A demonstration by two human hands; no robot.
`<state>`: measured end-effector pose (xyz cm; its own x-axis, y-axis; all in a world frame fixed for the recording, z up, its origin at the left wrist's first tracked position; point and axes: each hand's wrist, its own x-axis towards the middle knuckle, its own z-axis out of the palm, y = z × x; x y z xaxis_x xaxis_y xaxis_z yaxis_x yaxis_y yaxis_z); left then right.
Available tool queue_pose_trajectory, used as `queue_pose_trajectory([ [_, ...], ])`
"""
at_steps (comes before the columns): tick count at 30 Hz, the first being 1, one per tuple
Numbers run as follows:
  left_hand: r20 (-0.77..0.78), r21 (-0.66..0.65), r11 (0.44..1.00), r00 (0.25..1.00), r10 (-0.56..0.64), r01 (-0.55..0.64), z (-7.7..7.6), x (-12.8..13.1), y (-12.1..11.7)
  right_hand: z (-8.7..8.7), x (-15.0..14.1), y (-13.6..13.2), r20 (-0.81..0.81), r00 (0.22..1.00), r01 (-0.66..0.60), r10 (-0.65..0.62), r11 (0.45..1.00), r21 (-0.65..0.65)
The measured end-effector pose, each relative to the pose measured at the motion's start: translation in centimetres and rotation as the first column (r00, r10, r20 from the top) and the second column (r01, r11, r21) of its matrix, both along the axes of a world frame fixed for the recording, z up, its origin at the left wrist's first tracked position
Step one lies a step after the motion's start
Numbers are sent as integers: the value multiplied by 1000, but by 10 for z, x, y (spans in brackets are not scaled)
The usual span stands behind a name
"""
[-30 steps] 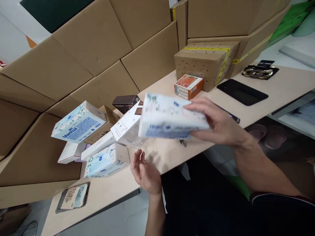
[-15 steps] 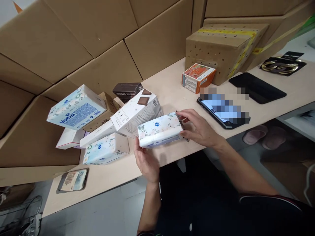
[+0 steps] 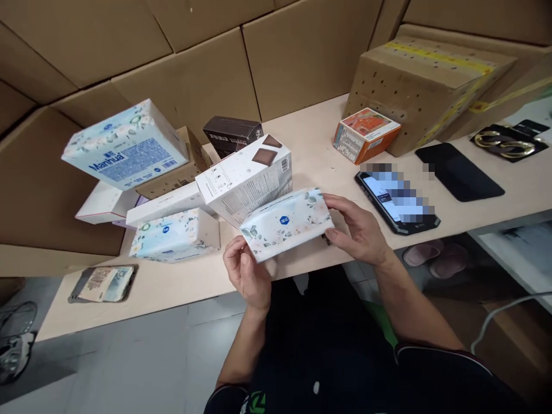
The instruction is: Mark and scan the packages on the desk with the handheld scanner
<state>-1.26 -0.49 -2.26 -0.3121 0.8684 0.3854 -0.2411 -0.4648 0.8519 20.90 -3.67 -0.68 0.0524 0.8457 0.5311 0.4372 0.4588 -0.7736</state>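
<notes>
Between my two hands is a pack of tissues (image 3: 286,221), white and pale blue with a leaf print, raised above the table near its front edge. My left hand (image 3: 249,276) grips its left end with curled fingers. At the right end, my right hand (image 3: 356,230) has its thumb and fingers closed on the pack's corners. A white box with chocolate squares printed on it (image 3: 245,178) stands tilted just behind. To the left lies a second tissue pack (image 3: 175,234). A third, larger-looking tissue pack (image 3: 129,146) rests on a brown box (image 3: 172,175).
A phone with a lit screen (image 3: 394,201) and a dark flat slab (image 3: 461,171) lie to the right. Behind them are an orange box (image 3: 366,137) and a taped carton (image 3: 414,95). Banknotes on a phone-like case (image 3: 103,283) lie at the table's left end. Cartons wall the back.
The held tissue pack has tipped so its printed top face shows more. Both hands still hold it, the left one with fingers more curled. The whole view has shifted a little.
</notes>
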Motion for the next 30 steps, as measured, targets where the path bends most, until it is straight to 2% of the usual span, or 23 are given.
queue_pose_trajectory([
  [5, -58, 23, 1000, 998, 3, -2, -3, -1, -1, -14, 4, 4, -74, 996, 45, -44, 999, 13],
  [9, -16, -4, 1000, 1000, 4, -4, -2, 0, -2, -15, 5, 5, -107, 992, 74, -74, 997, -4],
  [13, 0, -77, 996, 999, -36, 36, 2, 1, -1, -9, 1, 5, 5, 989, 150, -150, 985, -86],
  [17, -76, -78, 994, 994, -76, 70, 4, 0, -2, -8, -1, 7, 150, 974, 188, -167, 973, -136],
  [24, -192, -105, 994, 981, -36, 15, 3, -1, -5, -8, -1, 8, 255, 956, 160, -147, 987, -31],
  [30, -160, 10, 1000, 987, -20, 22, -5, -2, -3, -4, -3, 8, 268, 958, 92, -105, 994, 60],
])
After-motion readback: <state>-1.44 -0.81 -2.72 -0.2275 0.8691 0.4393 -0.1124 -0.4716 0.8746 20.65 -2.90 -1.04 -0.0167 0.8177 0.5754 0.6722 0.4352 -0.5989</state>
